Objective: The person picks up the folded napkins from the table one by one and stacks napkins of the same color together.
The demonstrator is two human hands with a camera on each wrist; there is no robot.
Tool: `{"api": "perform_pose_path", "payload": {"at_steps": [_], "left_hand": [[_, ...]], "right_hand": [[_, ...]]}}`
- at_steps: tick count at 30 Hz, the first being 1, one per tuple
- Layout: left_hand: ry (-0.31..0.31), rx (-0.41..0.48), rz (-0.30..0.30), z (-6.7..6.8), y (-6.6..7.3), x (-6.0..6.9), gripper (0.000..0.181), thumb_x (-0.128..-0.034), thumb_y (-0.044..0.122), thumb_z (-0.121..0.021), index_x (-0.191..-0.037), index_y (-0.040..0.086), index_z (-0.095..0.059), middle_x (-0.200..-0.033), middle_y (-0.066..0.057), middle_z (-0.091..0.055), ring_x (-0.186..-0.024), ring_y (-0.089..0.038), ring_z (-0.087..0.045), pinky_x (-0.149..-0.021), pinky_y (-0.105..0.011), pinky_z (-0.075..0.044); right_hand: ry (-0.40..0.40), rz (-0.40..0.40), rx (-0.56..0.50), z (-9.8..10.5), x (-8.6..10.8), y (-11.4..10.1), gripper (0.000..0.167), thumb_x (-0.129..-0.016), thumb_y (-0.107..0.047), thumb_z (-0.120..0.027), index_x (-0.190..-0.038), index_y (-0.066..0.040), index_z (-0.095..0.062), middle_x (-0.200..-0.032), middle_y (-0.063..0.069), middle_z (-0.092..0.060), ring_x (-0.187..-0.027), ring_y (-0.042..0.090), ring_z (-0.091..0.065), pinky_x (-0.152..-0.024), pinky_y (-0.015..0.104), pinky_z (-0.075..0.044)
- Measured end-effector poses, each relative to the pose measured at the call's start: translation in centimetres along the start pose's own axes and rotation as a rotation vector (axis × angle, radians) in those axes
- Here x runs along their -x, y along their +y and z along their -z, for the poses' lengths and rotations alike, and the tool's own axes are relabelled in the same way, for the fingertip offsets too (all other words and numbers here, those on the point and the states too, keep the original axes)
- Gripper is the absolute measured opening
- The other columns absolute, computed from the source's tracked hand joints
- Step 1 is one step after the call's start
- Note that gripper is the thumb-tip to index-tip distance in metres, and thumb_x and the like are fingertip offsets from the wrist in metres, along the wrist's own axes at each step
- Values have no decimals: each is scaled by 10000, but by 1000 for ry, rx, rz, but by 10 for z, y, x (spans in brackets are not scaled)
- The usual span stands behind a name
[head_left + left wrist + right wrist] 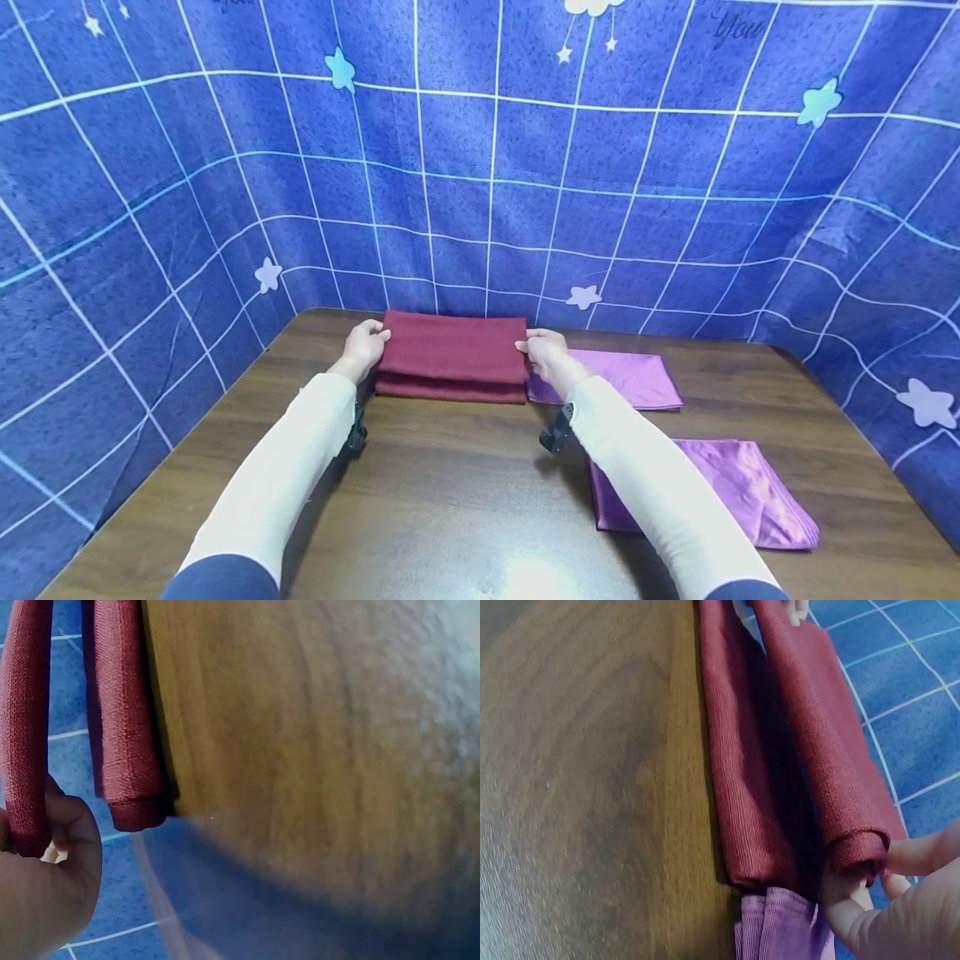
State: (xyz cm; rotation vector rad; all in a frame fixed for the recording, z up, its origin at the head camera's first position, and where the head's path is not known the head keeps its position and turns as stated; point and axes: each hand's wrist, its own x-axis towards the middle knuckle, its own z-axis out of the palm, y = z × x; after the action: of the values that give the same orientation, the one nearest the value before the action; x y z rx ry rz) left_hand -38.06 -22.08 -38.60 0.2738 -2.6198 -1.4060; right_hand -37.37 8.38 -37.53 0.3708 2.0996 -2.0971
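Between both hands hangs a folded dark red cloth (pixel 453 346), raised off the table at its back edge. My left hand (pixel 363 346) pinches its left end; in the left wrist view the thumb and fingers of the left hand (pixel 56 877) wrap round the cloth's end. At the other end my right hand (pixel 551 354) grips it, and in the right wrist view the right hand (pixel 907 900) holds the rolled-looking fold. Just under it, a second folded dark red layer (pixel 450 388) lies on the table, with a gap between the two. Whether they join is hidden.
A folded lilac cloth (pixel 626 379) lies right of the red one, partly behind my right hand. Nearer, a shiny purple folded cloth (pixel 738 487) lies partly under my right forearm. The brown wooden table (pixel 450 492) meets a blue patterned curtain (pixel 465 200) at the back.
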Motion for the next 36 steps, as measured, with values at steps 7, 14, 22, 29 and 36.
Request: {"api": "perform_pose_path", "payload": {"at_steps": [7, 14, 22, 29, 36], "left_hand": [[-30, 50, 29, -6, -3, 0, 271, -999, 136, -482, -1186, -53, -527, -1281, -259, -510, -1169, -347, -459, -1057, -456, -358], [-61, 78, 57, -9, -16, 3, 276, -997, 114, -485, -1190, -81, -522, -1281, -258, -507, -1138, -321, -466, -1027, -419, -378], [-105, 110, 72, -18, -48, -35, 309, -981, 201, -556, -1187, -30, -561, -1229, -200, -554, -1066, -262, -508, -959, -375, -439], [-114, 86, 66, -52, -156, -149, 363, -922, 342, -643, -1154, 65, -607, -1178, -121, -595, -1009, -220, -542, -852, -348, -458], [-209, 178, 53, -47, -164, -150, 327, -962, 345, -580, -1093, 47, -614, -1017, -90, -607, -878, -192, -571, -756, -316, -488]], "right_hand": [[15, 7, -9, 2, -2, 4, 447, -866, 82, -585, -1301, -18, -554, -650, -35, -444, -506, 52, -346, -569, 226, -431], [-20, -22, -23, 1, -5, 15, 452, -874, 96, -571, -1316, 12, -528, -639, -37, -445, -495, 50, -347, -603, 241, -453], [-5, -8, -31, 2, -9, 15, 451, -864, 113, -577, -1305, 30, -532, -628, -41, -415, -478, 40, -321, -564, 211, -409], [-17, -12, 23, 3, -8, 14, 453, -862, 92, -604, -1301, 21, -519, -668, -33, -436, -519, 52, -333, -593, 232, -398], [1, 11, 88, 2, -3, 14, 395, -846, 71, -632, -1230, 1, -568, -632, -36, -466, -538, 61, -407, -523, 210, -375]]}}
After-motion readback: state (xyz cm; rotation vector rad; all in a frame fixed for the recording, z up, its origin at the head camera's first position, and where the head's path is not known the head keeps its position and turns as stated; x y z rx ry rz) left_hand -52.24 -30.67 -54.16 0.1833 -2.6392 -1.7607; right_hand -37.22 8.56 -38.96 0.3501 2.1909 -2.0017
